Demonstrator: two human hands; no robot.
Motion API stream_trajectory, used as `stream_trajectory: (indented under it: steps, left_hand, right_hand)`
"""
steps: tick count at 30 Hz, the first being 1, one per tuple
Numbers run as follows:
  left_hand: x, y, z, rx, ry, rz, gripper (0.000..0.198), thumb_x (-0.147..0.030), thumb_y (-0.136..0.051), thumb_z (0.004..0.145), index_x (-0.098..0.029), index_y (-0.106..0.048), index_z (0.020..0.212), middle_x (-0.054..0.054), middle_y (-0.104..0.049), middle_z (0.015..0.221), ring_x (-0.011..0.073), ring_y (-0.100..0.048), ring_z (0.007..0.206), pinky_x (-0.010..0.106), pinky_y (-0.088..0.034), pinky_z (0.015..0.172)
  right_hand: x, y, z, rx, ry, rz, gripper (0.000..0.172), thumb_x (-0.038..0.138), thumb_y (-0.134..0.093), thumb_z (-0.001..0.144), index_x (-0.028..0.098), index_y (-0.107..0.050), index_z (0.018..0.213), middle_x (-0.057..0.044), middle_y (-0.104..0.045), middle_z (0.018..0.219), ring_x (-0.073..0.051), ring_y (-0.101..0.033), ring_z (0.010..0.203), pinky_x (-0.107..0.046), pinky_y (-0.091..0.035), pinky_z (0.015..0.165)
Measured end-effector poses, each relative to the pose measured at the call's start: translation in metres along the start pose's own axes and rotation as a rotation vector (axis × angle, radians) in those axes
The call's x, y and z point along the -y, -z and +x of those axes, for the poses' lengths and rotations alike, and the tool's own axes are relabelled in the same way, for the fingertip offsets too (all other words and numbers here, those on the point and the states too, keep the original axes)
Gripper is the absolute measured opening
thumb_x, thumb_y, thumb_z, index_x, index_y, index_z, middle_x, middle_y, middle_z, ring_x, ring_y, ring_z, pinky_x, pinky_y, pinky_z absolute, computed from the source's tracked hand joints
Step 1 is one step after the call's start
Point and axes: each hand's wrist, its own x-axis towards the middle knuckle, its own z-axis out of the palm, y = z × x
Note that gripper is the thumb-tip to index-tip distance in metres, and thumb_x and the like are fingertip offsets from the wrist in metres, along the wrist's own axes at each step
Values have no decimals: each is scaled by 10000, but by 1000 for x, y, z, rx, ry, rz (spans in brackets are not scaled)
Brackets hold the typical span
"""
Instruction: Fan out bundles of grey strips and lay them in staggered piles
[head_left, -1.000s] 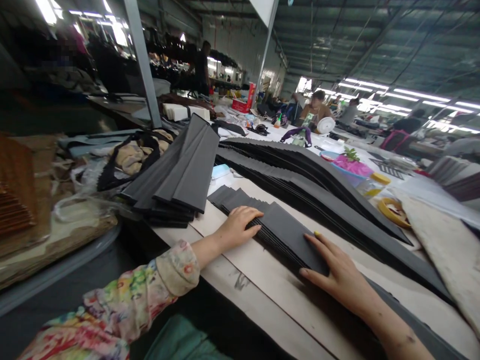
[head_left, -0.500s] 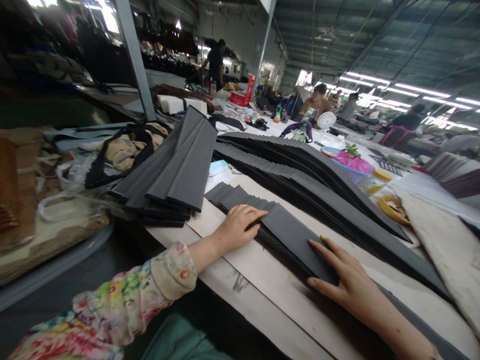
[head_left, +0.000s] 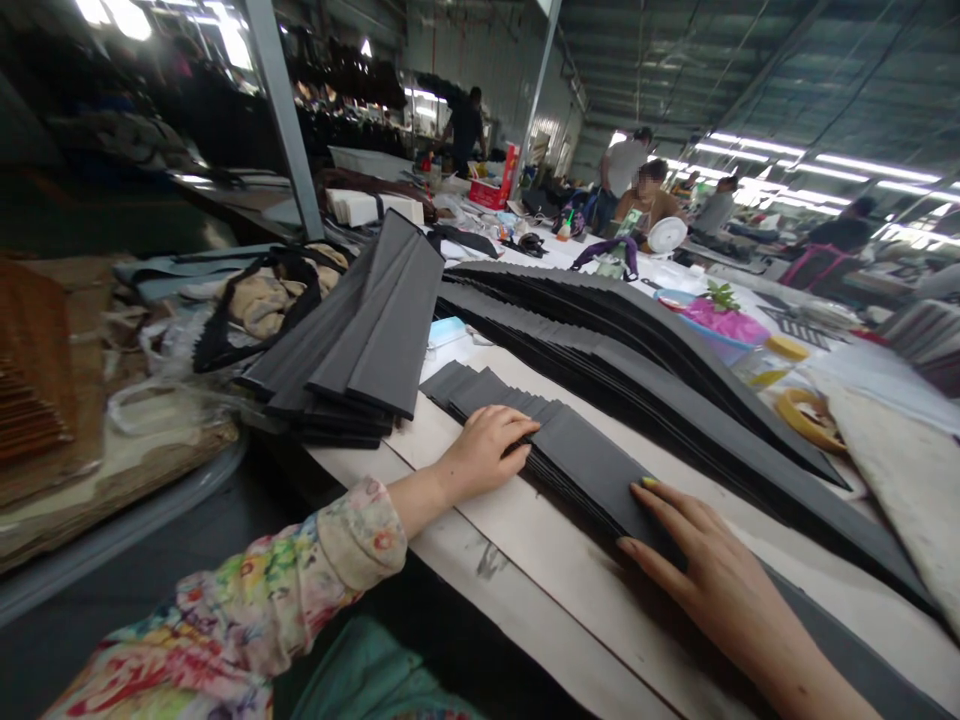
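A fanned row of dark grey flat strips (head_left: pixel 581 455) lies on the pale tabletop in front of me, their ends overlapping in steps. My left hand (head_left: pixel 491 450) is closed at the near edge of this row, fingertips on the top strip and thumb against the side. Further right, my right hand (head_left: pixel 701 555) rests on the same strips with its fingers apart, one fingertip showing yellow. Beyond them run two longer fanned rows, a nearer row (head_left: pixel 637 395) and a farther row (head_left: pixel 652 325). What lies under my right palm is hidden.
A crossed pile of grey strips (head_left: pixel 382 320) stands at the left table edge. Behind it sits a bundle of beige and black cloth (head_left: pixel 266 300). To the right are a yellow tape roll (head_left: pixel 810 420), a yellow-lidded jar (head_left: pixel 776 362) and a pink bag (head_left: pixel 727 318). Other people work farther back.
The view has swung slightly left, so everything appears shifted right. Both hands stay at nearly the same places on the strips. Another person in a light top now shows in the background.
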Motion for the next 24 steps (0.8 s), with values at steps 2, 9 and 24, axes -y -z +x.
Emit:
stream_trajectory:
  steps: [2, 9, 24]
  left_hand:
    - [0, 0, 0, -2, 23, -16, 354, -226, -475, 798, -207, -530, 1147, 59, -567, 1111, 213, -463, 1058, 370, -322, 943]
    - [2, -1, 0, -5, 70, -69, 431, -219, -486, 779, -230, -457, 1209, 48, -549, 1161, 215, -453, 1089, 372, -313, 963]
    - [-1, -1, 0, -17, 74, -50, 465, -194, -478, 769, -227, -420, 1229, 44, -564, 1126, 212, -467, 1066, 363, -314, 950]
  right_hand:
    - [5, 2, 2, 4, -15, 19, 559, 549, -426, 803, 168, -514, 1202, -115, -530, 1217, -269, -496, 1111, -441, -411, 951]
    - [12, 8, 3, 17, -16, -15, 507, 521, -384, 829, 175, -551, 1159, -94, -574, 1170, -261, -535, 1067, -436, -433, 938]
    - [17, -8, -6, -69, 258, -317, 490, 80, -312, 778, 79, -439, 1252, -186, -513, 1233, -271, -525, 1090, -395, -507, 827]
